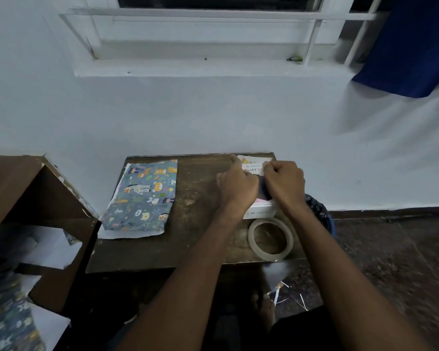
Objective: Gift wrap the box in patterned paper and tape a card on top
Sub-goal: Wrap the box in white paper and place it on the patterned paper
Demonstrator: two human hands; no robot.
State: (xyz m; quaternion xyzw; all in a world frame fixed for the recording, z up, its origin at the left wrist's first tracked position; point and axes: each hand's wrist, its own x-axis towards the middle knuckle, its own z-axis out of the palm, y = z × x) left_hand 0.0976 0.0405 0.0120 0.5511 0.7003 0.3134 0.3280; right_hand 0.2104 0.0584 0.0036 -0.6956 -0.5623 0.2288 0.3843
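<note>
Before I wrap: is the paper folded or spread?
Folded: the paper lies doubled, white underside edging out beneath the patterned layer.

Dim room: pale blue wall (162, 110), white barred window (213, 34), dark wooden table (200, 203).

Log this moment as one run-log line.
stage: box unwrapped | left hand: on box | right hand: fingers curled at box top | patterned paper: left on table | tape roll: near box

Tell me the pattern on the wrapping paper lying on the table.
Wrapping paper: cartoon animals on grey-blue, seen in the head view.
</note>
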